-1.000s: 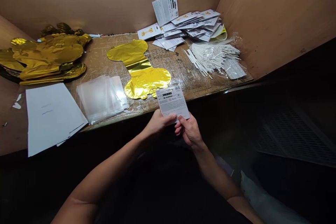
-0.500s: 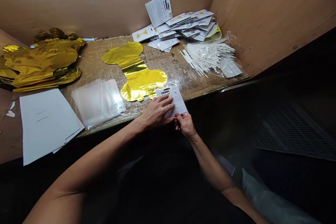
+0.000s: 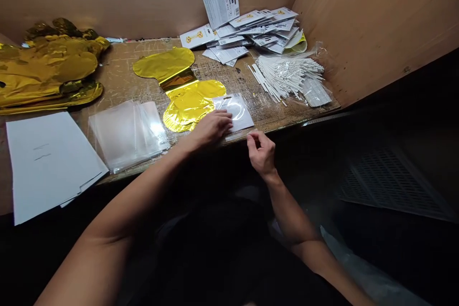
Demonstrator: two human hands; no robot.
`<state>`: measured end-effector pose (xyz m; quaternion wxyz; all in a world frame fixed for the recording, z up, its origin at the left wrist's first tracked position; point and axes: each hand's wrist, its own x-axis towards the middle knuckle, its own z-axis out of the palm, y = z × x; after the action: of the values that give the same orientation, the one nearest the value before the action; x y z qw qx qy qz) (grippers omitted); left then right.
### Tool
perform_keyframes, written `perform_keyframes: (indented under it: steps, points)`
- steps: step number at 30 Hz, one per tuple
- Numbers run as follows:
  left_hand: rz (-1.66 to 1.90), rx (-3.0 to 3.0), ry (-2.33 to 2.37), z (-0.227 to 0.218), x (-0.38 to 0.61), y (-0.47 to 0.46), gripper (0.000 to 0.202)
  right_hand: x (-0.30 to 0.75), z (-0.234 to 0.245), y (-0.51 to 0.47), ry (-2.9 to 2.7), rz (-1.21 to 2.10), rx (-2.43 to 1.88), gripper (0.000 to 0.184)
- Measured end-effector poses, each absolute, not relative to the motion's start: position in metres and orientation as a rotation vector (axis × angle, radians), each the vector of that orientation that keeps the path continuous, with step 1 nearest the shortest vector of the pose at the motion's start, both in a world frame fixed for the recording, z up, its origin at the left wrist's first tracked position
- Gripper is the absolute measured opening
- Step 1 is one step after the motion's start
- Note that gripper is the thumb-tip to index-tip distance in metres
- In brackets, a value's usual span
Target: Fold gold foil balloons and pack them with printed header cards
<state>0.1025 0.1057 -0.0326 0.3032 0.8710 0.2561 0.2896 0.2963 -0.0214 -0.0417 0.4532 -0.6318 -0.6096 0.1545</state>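
A clear plastic packet with a white card inside (image 3: pixel 242 111) lies at the table's front edge, overlapping the end of a gold foil balloon (image 3: pixel 179 100). Light glares off the packet, and its clear flap points toward me. My left hand (image 3: pixel 215 126) rests across the packet's left side, its fingers lying on the plastic. Just off the packet's near right corner, my right hand (image 3: pixel 262 152) is closed in a pinch with thumb against forefinger. What that pinch holds, if anything, is too small to make out.
Left lie clear plastic sleeves (image 3: pixel 125 134), white sheets (image 3: pixel 50 162) and a heap of gold foil balloons (image 3: pixel 53 71). A pile of packed cards (image 3: pixel 261 31) is at the back. Bagged white sticks (image 3: pixel 290 76) lie right. Wooden panels (image 3: pixel 358 24) enclose the table.
My right hand has let go of the packet's near edge and drawn off to the right. The packet now lies flatter on the table, and my left hand has shifted forward with it.
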Motion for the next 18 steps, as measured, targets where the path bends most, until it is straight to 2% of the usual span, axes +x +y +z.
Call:
perform_keyframes:
  steps: [2,6,11,15,18]
  points:
    - [0.772,2.307,0.655,-0.033,0.099,0.117,0.028,0.295,-0.030,-0.004,-1.856,0.234,-1.498,0.022]
    - [0.799,2.311,0.642,-0.036,0.096,0.121,0.027,0.295,-0.023,0.015,-2.291,0.241,-1.442,0.029]
    - [0.790,2.359,0.595,-0.040,0.097,0.115,0.036,0.302,-0.024,0.009,-2.299,0.331,-1.379,0.023]
    - [0.834,2.321,0.643,-0.041,0.097,0.115,0.028,0.293,-0.022,0.019,-2.284,0.297,-1.401,0.014]
    - [0.834,2.326,0.618,-0.040,0.096,0.113,0.026,0.304,-0.017,0.017,-2.099,0.558,-1.328,0.019]
